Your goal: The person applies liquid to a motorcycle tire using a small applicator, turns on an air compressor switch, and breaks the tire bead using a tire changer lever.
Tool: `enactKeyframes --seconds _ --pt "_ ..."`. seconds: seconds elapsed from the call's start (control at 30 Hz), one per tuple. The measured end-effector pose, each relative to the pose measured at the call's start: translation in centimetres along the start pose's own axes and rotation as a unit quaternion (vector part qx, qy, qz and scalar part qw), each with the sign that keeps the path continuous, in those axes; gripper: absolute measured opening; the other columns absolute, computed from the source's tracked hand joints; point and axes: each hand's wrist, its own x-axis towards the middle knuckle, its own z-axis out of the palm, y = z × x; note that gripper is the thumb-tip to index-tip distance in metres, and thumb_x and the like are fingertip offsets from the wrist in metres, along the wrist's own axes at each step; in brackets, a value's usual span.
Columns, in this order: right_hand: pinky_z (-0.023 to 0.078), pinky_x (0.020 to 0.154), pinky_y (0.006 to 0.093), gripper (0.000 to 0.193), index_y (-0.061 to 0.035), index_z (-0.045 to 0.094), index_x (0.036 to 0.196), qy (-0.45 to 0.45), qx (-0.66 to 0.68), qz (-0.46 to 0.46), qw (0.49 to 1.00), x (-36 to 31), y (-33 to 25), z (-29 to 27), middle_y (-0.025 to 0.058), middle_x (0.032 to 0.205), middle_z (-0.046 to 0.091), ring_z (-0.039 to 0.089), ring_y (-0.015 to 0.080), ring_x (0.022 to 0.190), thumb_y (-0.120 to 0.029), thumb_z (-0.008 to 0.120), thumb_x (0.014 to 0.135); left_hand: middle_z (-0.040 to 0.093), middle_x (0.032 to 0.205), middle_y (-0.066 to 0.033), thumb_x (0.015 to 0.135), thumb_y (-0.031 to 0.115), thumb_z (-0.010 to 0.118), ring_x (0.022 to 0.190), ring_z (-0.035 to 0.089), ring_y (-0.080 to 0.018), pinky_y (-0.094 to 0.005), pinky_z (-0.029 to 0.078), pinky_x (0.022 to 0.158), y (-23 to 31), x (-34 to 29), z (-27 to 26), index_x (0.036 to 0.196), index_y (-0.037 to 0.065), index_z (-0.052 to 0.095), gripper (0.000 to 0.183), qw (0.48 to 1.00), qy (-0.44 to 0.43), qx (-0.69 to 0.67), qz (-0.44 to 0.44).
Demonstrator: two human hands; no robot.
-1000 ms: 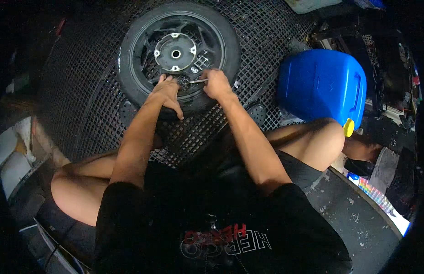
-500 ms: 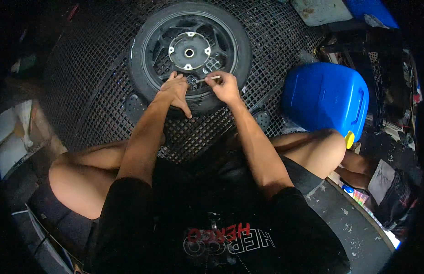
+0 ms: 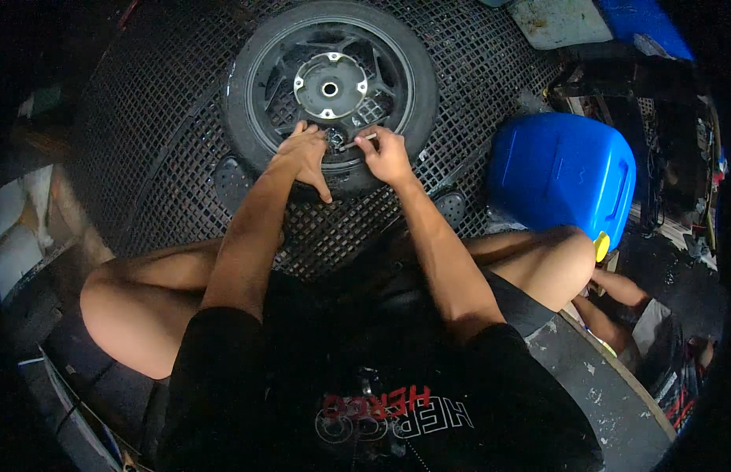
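A motorcycle wheel [image 3: 412, 51] with a black tyre and dark spokes lies flat in front of me, its round hub facing up. My left hand [image 3: 304, 152] rests on the near side of the tyre and rim, thumb stretched out toward me and fingers reaching over the rim. In a pinch, my right hand [image 3: 387, 155] holds a thin pale-handled tool [image 3: 360, 141], possibly a small brush. Its tip points left, down at the near part of the rim beside my left fingertips. Small pale marks show there, too fine to make out.
Dark grid matting [image 3: 176, 165] lies under the wheel. A blue plastic jug [image 3: 558, 169] with a yellow cap [image 3: 602, 246] lies at the right. Behind it stands a dark cluttered frame [image 3: 617, 86]. Another person's arm [image 3: 617, 287] shows at the lower right.
The tool's tip has dipped and its handle now slants more. My left hand has stayed on the wheel. At the lower right, the other person's arm has shifted.
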Motion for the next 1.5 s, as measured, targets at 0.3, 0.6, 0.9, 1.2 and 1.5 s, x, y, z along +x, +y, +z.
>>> enactKeyframes --seconds 0.3,0.6,0.9,1.2,1.5 --pt "0.055 0.077 0.0465 0.017 -0.0064 0.078 0.098 0.001 -0.017 -0.034 0.999 0.2 -0.6 0.2 0.0167 0.086 0.075 0.072 0.0354 0.079 -0.021 0.081 0.089 0.059 0.146 -0.0242 0.039 0.074 0.091 0.145 0.045 -0.0365 -0.0478 0.023 0.127 -0.3 0.3 0.4 0.129 -0.013 0.066 0.127 1.0 -0.006 -0.004 0.003" --pt "0.048 0.082 0.0463 0.013 -0.0129 0.083 0.093 0.002 0.012 0.054 0.998 -0.2 -0.7 0.4 0.0119 0.085 0.076 0.07 0.0301 0.08 -0.026 0.082 0.088 0.059 0.146 -0.0246 0.039 0.073 0.092 0.146 0.044 -0.0365 -0.0495 0.02 0.129 -0.2 0.4 0.2 0.131 -0.013 0.064 0.129 1.0 -0.005 -0.004 -0.002" --pt "0.047 0.081 0.0446 0.011 -0.0138 0.083 0.089 0.016 -0.03 0.019 0.999 -0.4 -1.4 0.6 0.0098 0.078 0.075 0.069 0.0288 0.079 -0.024 0.084 0.084 0.055 0.15 -0.0252 0.039 0.073 0.092 0.149 0.04 -0.0383 -0.0485 0.017 0.13 -0.4 0.7 0.9 0.135 -0.012 0.061 0.132 1.0 0.012 -0.004 0.0" --pt "0.046 0.082 0.0454 0.01 -0.014 0.084 0.088 0.021 -0.025 -0.032 0.999 -0.5 -1.3 0.8 0.0082 0.08 0.077 0.068 0.0281 0.083 -0.023 0.084 0.083 0.058 0.146 -0.0239 0.036 0.071 0.093 0.143 0.045 -0.0367 -0.0474 0.024 0.124 0.0 0.8 0.6 0.131 -0.012 0.062 0.131 0.999 0.038 -0.004 0.014" --pt "0.045 0.083 0.0444 0.011 -0.0131 0.083 0.084 0.031 -0.018 -0.066 0.997 -0.3 -0.7 1.3 0.0069 0.079 0.076 0.068 0.0278 0.084 -0.024 0.083 0.082 0.058 0.146 -0.0255 0.036 0.073 0.092 0.144 0.045 -0.0373 -0.047 0.023 0.125 -0.4 0.7 1.3 0.13 -0.012 0.064 0.13 0.999 0.052 0.001 0.012"
